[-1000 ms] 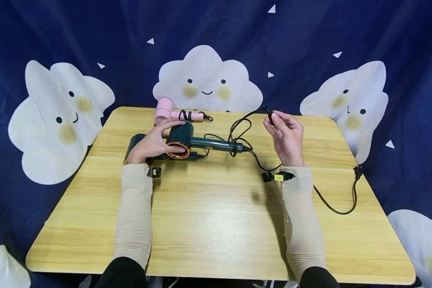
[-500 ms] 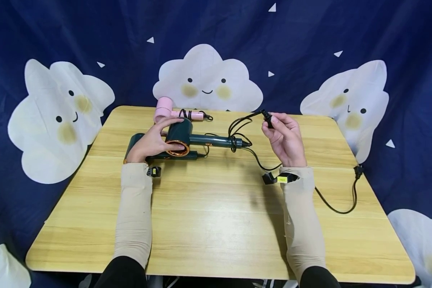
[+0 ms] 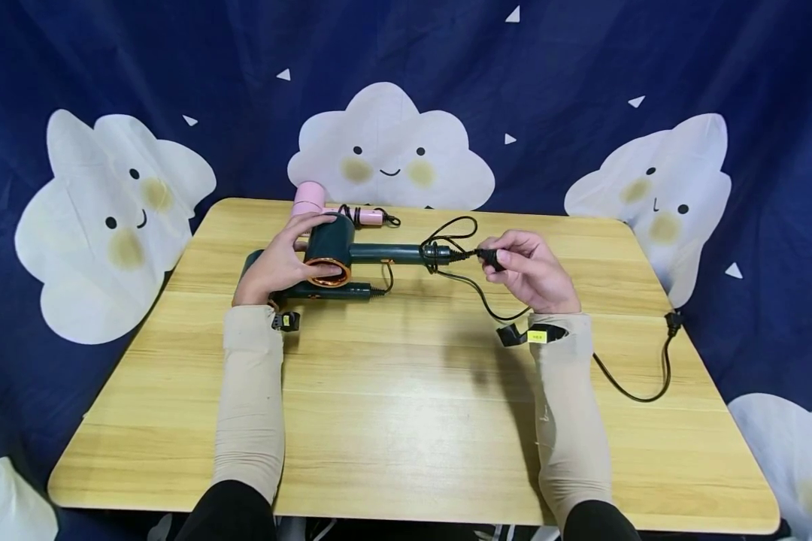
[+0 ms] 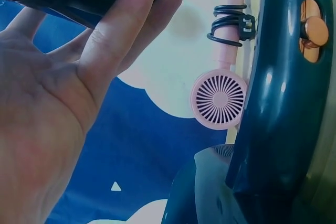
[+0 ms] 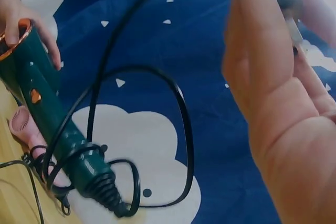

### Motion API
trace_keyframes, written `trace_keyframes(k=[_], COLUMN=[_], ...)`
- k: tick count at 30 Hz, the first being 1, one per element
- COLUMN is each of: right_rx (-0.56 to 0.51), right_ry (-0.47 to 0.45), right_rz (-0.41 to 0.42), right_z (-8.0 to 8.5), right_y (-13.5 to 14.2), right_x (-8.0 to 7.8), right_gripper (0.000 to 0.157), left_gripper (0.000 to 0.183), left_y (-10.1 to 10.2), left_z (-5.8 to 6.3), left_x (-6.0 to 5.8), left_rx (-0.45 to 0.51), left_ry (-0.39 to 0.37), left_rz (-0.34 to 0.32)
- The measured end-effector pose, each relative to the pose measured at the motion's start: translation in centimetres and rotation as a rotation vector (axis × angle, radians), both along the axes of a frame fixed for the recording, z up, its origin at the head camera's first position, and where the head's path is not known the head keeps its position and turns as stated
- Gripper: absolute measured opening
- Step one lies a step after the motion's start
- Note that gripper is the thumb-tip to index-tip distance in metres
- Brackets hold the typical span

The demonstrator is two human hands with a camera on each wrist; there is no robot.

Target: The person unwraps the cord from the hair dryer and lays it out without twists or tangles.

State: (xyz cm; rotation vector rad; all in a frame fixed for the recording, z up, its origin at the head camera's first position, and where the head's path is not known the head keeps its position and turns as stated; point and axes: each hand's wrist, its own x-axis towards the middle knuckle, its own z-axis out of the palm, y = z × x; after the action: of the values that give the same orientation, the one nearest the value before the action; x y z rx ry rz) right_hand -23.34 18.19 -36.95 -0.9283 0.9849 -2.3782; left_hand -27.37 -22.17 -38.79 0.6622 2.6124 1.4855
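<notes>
My left hand point(image 3: 280, 259) grips the head of a dark green hair dryer point(image 3: 330, 244) with a copper rim, thumb and fingers spread around the barrel. Its handle points right, and a black cord point(image 5: 186, 129) loops around the handle's end. At the right, my right hand point(image 3: 531, 270) pinches the black plug point(image 3: 491, 259) of that cord near the handle's tip. Beneath the held dryer, a second dark green hair dryer point(image 3: 325, 291) lies on the table; in the left wrist view its handle point(image 4: 289, 87) shows a copper switch.
A pink hair dryer point(image 3: 307, 199) with its cord wrapped around the handle lies at the back edge of the wooden table point(image 3: 406, 421). Another black plug point(image 3: 674, 323) rests near the right edge, its cord running under my right forearm. A blue curtain with clouds hangs behind.
My right hand has brought the plug down and left, closer to the handle's end, and the cord loops have slackened. The held dryer has shifted slightly left and up in view.
</notes>
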Motion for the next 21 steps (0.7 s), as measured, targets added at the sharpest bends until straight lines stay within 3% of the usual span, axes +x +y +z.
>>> trace_keyframes(k=[8, 21], right_rx=[0.214, 0.558], right_ry=[0.035, -0.015], right_rz=[0.128, 0.132], right_z=[-1.0, -3.5], right_y=[0.6, 1.1], right_x=[-0.6, -2.1], right_gripper=[0.021, 0.023], left_gripper=[0.081, 0.080], left_y=[-0.6, -1.0], left_z=[-0.1, 0.0], left_x=[-0.3, -0.2], left_rx=[0.044, 0.076], left_ry=[0.020, 0.070], left_rz=[-0.001, 0.007])
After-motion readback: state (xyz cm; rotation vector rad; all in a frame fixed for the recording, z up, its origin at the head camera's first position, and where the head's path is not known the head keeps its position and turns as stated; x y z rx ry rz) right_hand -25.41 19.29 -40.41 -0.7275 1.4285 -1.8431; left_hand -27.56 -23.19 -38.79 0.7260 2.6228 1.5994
